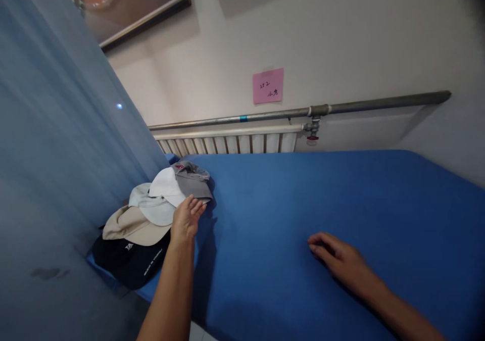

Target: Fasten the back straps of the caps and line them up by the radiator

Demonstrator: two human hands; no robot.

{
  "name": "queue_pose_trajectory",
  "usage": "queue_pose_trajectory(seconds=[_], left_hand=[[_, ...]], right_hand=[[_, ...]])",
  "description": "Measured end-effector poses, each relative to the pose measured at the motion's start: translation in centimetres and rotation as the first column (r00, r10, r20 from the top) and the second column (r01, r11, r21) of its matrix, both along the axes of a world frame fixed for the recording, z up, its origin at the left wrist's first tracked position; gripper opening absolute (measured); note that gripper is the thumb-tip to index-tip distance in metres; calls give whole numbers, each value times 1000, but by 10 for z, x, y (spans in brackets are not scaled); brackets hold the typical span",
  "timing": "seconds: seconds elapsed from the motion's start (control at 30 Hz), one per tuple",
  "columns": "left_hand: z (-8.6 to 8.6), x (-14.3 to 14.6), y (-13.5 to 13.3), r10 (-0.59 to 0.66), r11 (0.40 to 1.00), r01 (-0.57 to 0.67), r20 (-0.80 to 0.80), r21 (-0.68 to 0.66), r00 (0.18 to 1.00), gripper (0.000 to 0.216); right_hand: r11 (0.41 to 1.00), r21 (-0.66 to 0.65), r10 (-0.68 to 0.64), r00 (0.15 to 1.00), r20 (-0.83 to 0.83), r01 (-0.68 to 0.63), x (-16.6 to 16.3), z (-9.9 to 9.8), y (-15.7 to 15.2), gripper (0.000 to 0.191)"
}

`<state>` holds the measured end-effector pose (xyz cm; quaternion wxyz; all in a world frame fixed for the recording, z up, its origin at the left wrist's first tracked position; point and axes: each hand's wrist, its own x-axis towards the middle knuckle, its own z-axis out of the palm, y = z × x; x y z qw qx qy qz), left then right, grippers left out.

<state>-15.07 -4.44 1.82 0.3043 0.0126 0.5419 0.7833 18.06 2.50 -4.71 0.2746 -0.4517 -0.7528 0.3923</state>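
Several caps lie overlapping in a row at the left of the blue-covered bed (265,194). At the far end is a grey cap (193,182) with a red mark, beside a white cap (164,183). Nearer come a pale cap (155,209), a beige cap (132,226) and a black cap (129,262) with white lettering. My left hand (187,218) is at the brims of the grey and white caps, fingers stretched out; whether they touch is unclear. Over the bed, my right hand (337,255) is loosely curled, with a gap between thumb and fingers and nothing in it.
A blue curtain (68,129) hangs along the left, close to the caps. Behind the bed are a white radiator (242,143), a metal pipe (273,114) and a red-handled valve (312,138). A pink note (268,86) and a framed picture (147,7) are on the wall.
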Motion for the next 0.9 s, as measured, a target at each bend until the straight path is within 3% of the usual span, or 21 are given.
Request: queue_pose_trajectory(seconds=[0.2,0.43,0.53,0.6,0.7,0.77,0.83,0.9], left_hand=[[11,-25,8,40,999,-44,-124,-30,992,11],[10,-28,48,2,999,-11,-267,-32,964,21],[9,-8,57,-80,996,87,-336,6,938,20],[9,11,58,-195,974,224,-375,36,907,16],[7,40,54,-403,882,466,-402,71,822,13],[4,57,54,-539,785,615,-403,79,740,14],[-2,72,56,-652,670,736,-396,98,647,17],[-10,85,61,-717,592,797,-374,120,589,21]], right_hand=[[999,33,28,1000,1,-28,-2,-2,2,16],[1000,23,21,1000,-23,-21,-2,1,0,13],[1000,-25,3,996,-93,-5,-2,-1,-2,12],[990,-143,-27,989,-145,6,-2,-5,-1,12],[950,-312,-115,961,-251,32,1,-8,6,16],[942,-326,-205,910,-361,82,7,-7,13,27],[954,-250,-265,855,-446,165,16,-2,19,36],[950,-93,-308,846,-436,297,27,5,22,29]])
